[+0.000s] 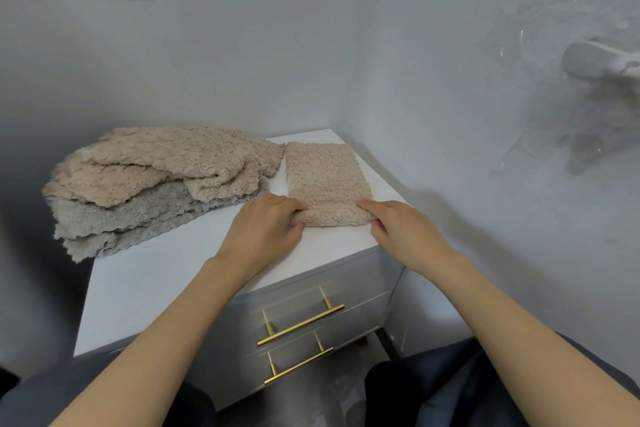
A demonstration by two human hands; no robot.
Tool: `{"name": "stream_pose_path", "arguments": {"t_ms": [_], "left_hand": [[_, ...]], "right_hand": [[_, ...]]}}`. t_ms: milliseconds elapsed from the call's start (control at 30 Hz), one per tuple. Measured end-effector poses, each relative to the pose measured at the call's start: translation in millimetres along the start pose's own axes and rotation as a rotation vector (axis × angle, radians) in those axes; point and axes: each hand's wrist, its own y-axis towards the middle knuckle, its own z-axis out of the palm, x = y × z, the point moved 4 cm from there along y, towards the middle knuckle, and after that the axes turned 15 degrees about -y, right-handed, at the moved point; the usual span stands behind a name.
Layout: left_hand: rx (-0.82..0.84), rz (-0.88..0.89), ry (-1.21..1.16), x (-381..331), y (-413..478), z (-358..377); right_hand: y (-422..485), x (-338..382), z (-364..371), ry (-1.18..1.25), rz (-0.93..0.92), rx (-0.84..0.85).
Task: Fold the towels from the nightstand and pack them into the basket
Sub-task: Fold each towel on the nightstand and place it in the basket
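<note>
A beige fluffy towel [325, 177], folded into a narrow strip, lies on the right part of the white nightstand top [166, 270]. My left hand [266, 229] pinches its near left corner, thumb under the edge. At the near right corner my right hand [398, 229] pinches the towel the same way. A heap of unfolded towels, beige [166, 159] over grey [138, 218], sits on the left back part of the nightstand. No basket is in view.
The nightstand stands in a corner between two white walls. Its front has two drawers with gold bar handles [301, 324]. A white wall fitting [595, 61] sticks out at the far right. My knees are below the nightstand front.
</note>
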Motion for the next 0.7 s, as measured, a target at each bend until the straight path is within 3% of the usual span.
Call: {"name": "stream_pose_path", "arguments": {"t_ms": [100,333,467,700], "left_hand": [[0.017,-0.037,-0.012,1,1,-1],[-0.015,-0.29,-0.348,14,2,-5],[-0.007,-0.377,-0.425,20,2,-3],[-0.093,-0.482,-0.431,25,2,3]], "right_hand": [[0,-4,-1,0.113,0.045,0.012],[4,-14,-9,0.536,0.234,-0.038],[4,-15,-7,0.701,0.355,0.009],[7,-14,1,0.644,0.51,0.014]]}}
